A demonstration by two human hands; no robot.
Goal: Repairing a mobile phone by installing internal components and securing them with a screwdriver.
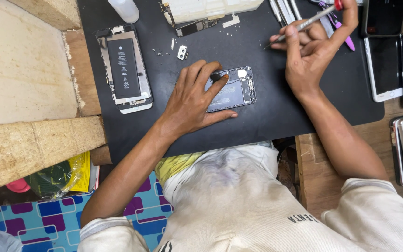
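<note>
An opened dark phone body (233, 89) lies on a black work mat (267, 116). My left hand (193, 99) rests over its left half, fingers spread, the index fingertip touching its upper inside. My right hand (309, 49) hovers up and to the right of the phone, gripping a slim metal screwdriver (304, 22) with a red cap. The tool's tip points left, above the mat and clear of the phone.
A second opened phone with a black battery (124, 65) lies at the mat's left. Small loose parts (182, 52), a white bottle (125, 9), and tweezers (283, 8) sit near the back. Several phones (385, 65) lie at the right. Rough wooden blocks (29, 60) border the left.
</note>
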